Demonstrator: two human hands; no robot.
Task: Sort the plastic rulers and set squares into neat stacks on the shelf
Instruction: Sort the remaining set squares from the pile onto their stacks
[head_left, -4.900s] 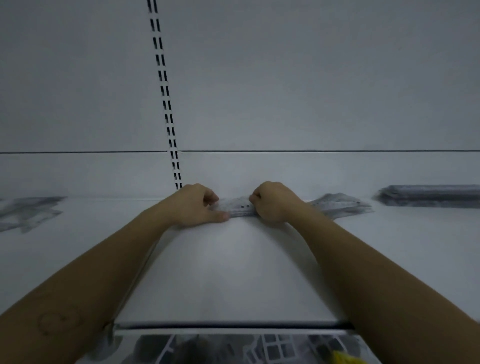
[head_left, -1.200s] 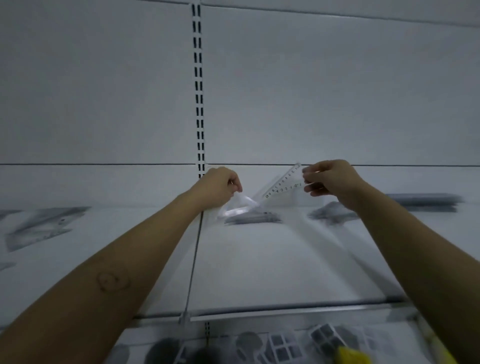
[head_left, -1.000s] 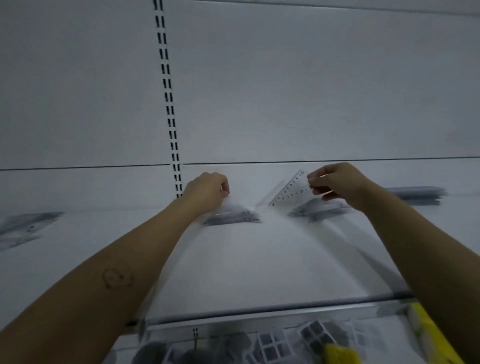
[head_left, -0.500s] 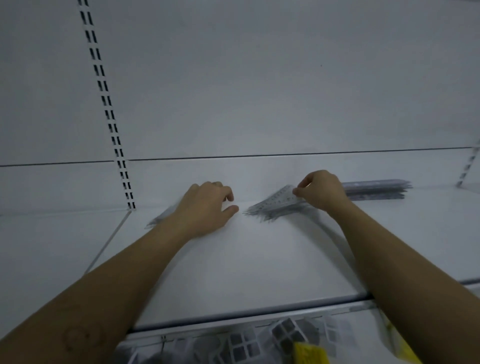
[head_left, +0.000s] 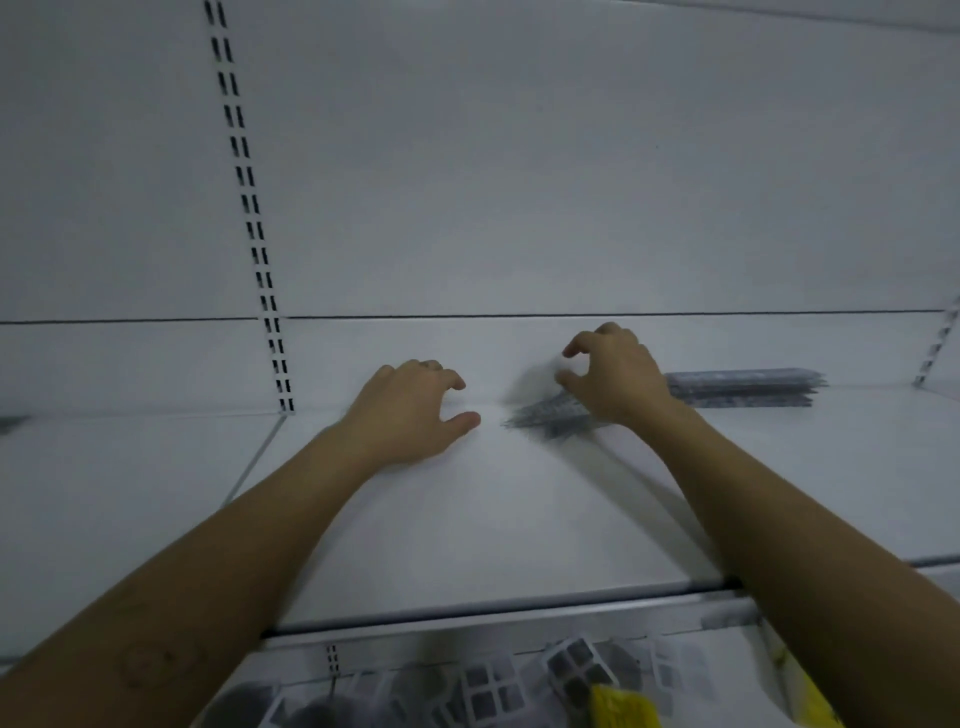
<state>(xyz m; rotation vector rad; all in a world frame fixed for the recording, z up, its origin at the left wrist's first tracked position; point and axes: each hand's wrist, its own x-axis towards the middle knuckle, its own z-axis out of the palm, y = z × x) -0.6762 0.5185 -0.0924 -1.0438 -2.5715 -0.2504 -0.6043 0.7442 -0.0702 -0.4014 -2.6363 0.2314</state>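
Since half a second ago the right hand (head_left: 615, 382) has let go of the clear set square and lifted off the pile, while the left hand (head_left: 410, 415) has barely shifted. Only 1 view here, the head cam.

Left hand lies palm-down on the shelf (head_left: 467, 519), fingers relaxed and spread, thumb out toward 3 o'clock, holding nothing I can see. Right hand hovers just above the set square stack (head_left: 545, 415), thumb and forefinger apart in a loose C, empty. That stack sits at 3 o'clock from the left thumb, near it, and looks fanned, with corners poking toward 9 o'clock. Further out at 3 o'clock, past the right wrist, the ruler stack (head_left: 748, 387) lies long and pretty square.

Progress-wise I'd guess well along: 2 piles are formed, and the triangle one wants squaring up. A grey smudge at the 9 o'clock edge could be more pieces, can't tell.

Materials: thin see-through plastic whose printed scales make the piles read grey. Flat, probably slippery, sharp-cornered. Shelf looks like smooth white painted metal, with a slotted upright (head_left: 249, 208) at 11 o'clock.
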